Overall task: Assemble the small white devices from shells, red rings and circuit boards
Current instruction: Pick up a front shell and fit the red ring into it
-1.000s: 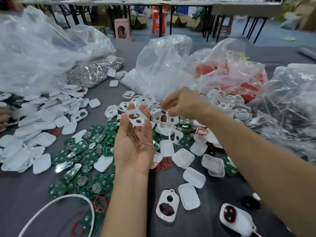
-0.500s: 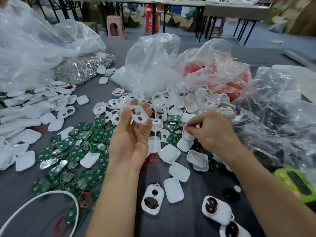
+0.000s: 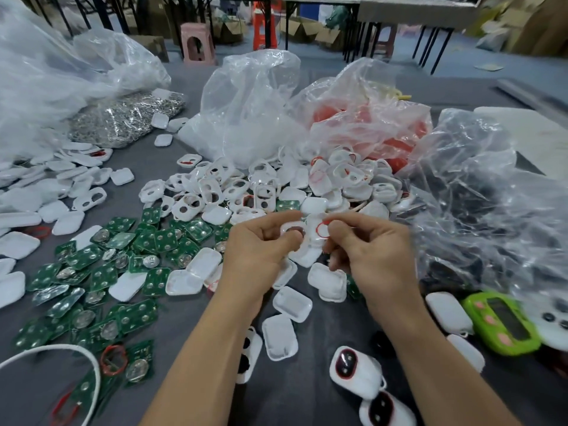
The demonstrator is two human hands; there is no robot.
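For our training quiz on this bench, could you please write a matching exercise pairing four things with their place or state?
Things:
1 left hand
2 right hand
3 green circuit boards
4 lime-green device

States:
a lies far right
b pinches a red ring
c scattered left of the hands
d grips a white shell

Pairs: 1-d, 2-b, 3-c, 4-a

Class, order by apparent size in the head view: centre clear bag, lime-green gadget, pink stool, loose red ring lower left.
1. clear bag
2. lime-green gadget
3. pink stool and loose red ring look about alike; the stool stands far back, so its true size differs.
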